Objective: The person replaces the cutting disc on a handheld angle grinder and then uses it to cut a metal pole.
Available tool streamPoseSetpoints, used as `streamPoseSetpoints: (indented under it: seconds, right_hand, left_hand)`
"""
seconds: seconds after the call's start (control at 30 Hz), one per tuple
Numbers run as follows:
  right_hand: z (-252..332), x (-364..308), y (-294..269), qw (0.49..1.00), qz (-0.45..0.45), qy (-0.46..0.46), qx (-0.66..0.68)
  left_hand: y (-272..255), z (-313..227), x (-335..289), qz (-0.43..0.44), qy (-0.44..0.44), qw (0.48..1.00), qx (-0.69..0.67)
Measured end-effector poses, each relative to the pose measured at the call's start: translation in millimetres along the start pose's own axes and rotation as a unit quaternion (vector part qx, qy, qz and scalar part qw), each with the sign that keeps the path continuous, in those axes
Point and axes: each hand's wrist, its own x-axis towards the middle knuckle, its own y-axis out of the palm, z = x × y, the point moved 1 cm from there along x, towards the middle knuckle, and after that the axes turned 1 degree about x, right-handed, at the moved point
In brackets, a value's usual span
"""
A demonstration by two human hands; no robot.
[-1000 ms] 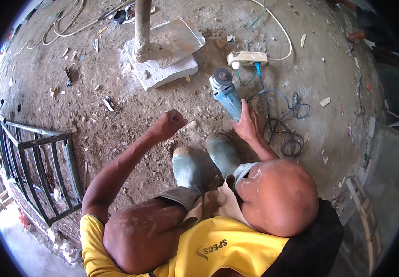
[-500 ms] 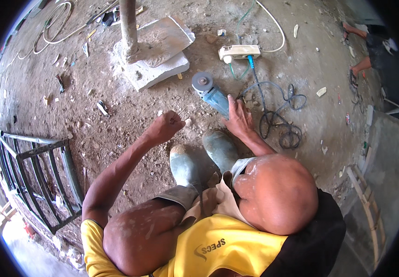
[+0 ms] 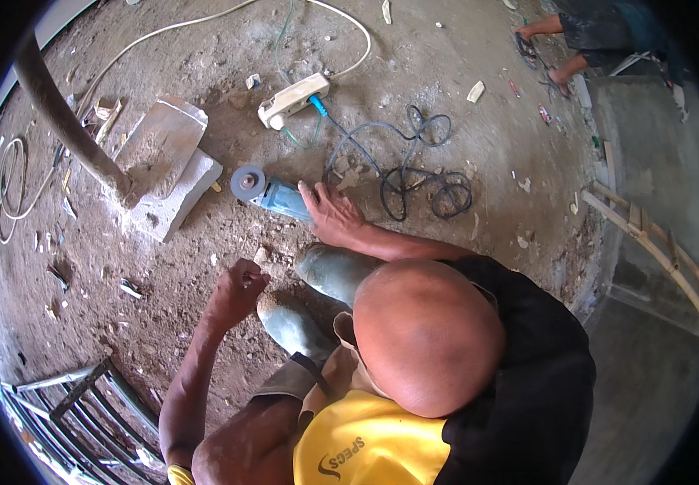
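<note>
An angle grinder [image 3: 285, 198] with a blue-grey body and a grey disc lies on the dirt in front of my boots. My right hand [image 3: 335, 217] rests at its rear end, fingers stretched out and apart, touching the body without wrapping round it. To the left, just above the ground beside my left boot [image 3: 291, 323], my left hand [image 3: 238, 289] is closed with curled fingers. Whatever it may hold is hidden. Close to its fingertips lies a small pale stone [image 3: 262, 255].
A white power strip [image 3: 294, 99] with a blue plug lies beyond the grinder; a dark cable [image 3: 404, 182] coils to the right. A post [image 3: 66, 121] stands by a white block [image 3: 179, 198] at left. A metal frame [image 3: 82, 404] is lower left. Another person's legs [image 3: 563, 48] show far right.
The view has swung to the right, so the scene sits further left. My right hand's fingers are more spread at the grinder's end. The left hand stays closed near the ground.
</note>
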Motion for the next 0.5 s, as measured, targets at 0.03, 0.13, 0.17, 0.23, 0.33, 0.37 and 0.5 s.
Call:
streamPoseSetpoints:
  seconds: [0.03,0.13,0.17,0.23,0.33,0.37,0.5]
  right_hand:
    - [3.0,0.8,-5.1,1.0,-0.001,-0.004,0.003]
    - [4.7,-5.0,-7.9,1.0,0.016,0.015,0.02]
    - [4.2,-4.2,-9.8,0.999,0.017,0.013,0.027]
    - [5.7,-4.3,-9.8,0.999,0.024,0.007,0.044]
    - [5.3,-6.4,-4.2,0.999,0.003,0.006,0.046]
    - [2.4,-5.5,-7.8,0.999,0.007,0.015,0.05]
    - [6.4,-3.7,-5.9,0.998,0.015,0.017,0.05]
  left_hand:
    - [0.2,-1.9,-1.8,-0.001,-0.007,1.0,-0.001]
    - [2.6,0.3,-1.2,0.012,-0.02,0.999,0.024]
    - [2.0,0.0,0.2,0.015,-0.023,0.999,0.023]
    - [0.2,-1.4,-1.7,0.02,-0.033,0.999,0.02]
    - [-2.6,-1.1,-3.4,0.018,-0.024,0.999,0.031]
    - [-3.3,-2.2,0.7,0.017,-0.013,0.999,0.036]
    - [-6.3,-7.1,-3.1,0.022,-0.031,0.999,0.017]
